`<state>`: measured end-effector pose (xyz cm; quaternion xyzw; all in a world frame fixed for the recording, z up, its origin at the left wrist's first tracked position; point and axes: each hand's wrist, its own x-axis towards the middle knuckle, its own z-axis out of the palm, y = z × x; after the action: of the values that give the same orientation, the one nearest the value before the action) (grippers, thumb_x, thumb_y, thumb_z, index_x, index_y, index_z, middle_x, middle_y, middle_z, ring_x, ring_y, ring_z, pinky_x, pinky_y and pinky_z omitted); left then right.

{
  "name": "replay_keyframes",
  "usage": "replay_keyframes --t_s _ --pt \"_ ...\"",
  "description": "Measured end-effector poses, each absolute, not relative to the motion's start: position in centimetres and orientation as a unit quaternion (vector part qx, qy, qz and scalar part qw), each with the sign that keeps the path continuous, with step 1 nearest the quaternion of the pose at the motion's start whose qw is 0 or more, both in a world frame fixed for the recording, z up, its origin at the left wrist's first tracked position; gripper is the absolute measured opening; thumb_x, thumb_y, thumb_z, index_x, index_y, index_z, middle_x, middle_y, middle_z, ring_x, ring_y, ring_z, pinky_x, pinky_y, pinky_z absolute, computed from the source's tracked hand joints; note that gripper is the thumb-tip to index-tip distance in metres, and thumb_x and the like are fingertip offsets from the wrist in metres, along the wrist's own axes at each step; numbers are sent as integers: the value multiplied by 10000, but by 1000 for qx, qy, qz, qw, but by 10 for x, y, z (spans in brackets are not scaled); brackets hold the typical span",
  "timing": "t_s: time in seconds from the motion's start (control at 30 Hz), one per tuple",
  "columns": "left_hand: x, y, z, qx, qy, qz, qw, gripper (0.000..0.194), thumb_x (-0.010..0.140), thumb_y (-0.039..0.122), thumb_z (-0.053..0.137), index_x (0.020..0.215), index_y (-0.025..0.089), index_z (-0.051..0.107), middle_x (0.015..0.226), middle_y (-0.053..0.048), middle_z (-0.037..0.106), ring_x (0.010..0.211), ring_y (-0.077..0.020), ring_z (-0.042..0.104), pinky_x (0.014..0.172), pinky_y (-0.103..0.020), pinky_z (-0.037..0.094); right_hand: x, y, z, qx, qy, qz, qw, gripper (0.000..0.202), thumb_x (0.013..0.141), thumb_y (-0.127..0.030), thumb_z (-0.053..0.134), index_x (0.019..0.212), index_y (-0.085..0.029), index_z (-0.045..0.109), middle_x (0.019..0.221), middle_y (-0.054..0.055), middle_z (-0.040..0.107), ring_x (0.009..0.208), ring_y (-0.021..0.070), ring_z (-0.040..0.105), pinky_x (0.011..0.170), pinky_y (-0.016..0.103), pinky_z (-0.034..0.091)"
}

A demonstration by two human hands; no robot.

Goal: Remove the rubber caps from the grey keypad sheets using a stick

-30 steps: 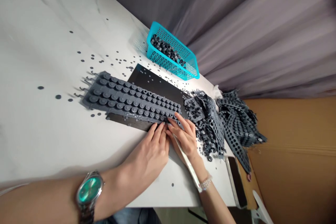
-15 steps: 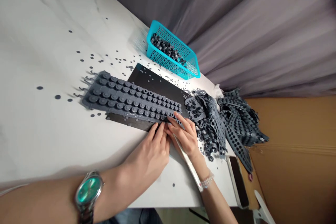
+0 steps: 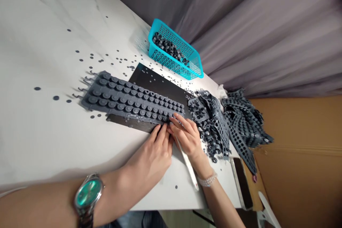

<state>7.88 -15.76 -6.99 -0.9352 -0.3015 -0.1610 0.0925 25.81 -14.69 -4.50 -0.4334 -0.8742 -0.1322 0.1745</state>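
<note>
Right hand [image 3: 187,139]: fingers closed pen-style on one white-handled tool [image 3: 189,167] at near edge of studded sheet [image 3: 120,95], tail now swung away from bracelet [image 3: 207,180], suggesting a working stroke. Left hand [image 3: 156,153]: fingers bent against that edge, grip indeterminable. Studded sheet: across black board [image 3: 162,85], basket [image 3: 165,60] beyond.
</note>
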Motion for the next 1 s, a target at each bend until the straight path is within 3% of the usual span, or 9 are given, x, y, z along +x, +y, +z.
replay_keyframes --t_s 0.2,0.3,0.4,0.57,1.0 --pt "77 -158 -72 -937 -289 -166 102 586 846 332 534 1357 47 504 1398 -212 525 1312 -329 466 1105 -452 352 280 -147 -49 -613 -689 -210 326 113 920 -165 551 978 -219 632 1135 92 711 1200 237 588 942 418 463" --pt "76 -159 -75 -935 -292 -172 105 615 841 358 550 1371 54 489 1416 -211 506 1335 -334 439 1117 -461 337 288 -151 -47 -672 -655 -169 302 85 915 -237 571 910 -215 654 1124 100 711 1276 280 522 948 466 464" --pt "77 -159 -78 -935 -293 -174 101 593 847 358 542 1367 76 500 1415 -193 514 1341 -316 436 1136 -455 311 280 -149 -43 -636 -708 -126 280 76 907 -226 579 913 -209 653 1172 106 692 1316 284 482 973 489 456" --pt "79 -159 -79 -936 -294 -167 96 549 849 342 533 1321 61 542 1372 -205 551 1293 -321 489 1139 -462 303 257 -139 -40 -507 -819 -97 249 142 883 -120 586 974 -218 635 1100 73 730 1260 241 547 992 442 443" --pt "81 -159 -69 -930 -312 -174 89 502 859 283 491 1286 32 572 1331 -208 588 1269 -326 513 1096 -444 366 252 -135 -44 -456 -853 -142 211 167 903 -104 554 1027 -216 564 1116 105 722 1205 229 595 925 395 472"
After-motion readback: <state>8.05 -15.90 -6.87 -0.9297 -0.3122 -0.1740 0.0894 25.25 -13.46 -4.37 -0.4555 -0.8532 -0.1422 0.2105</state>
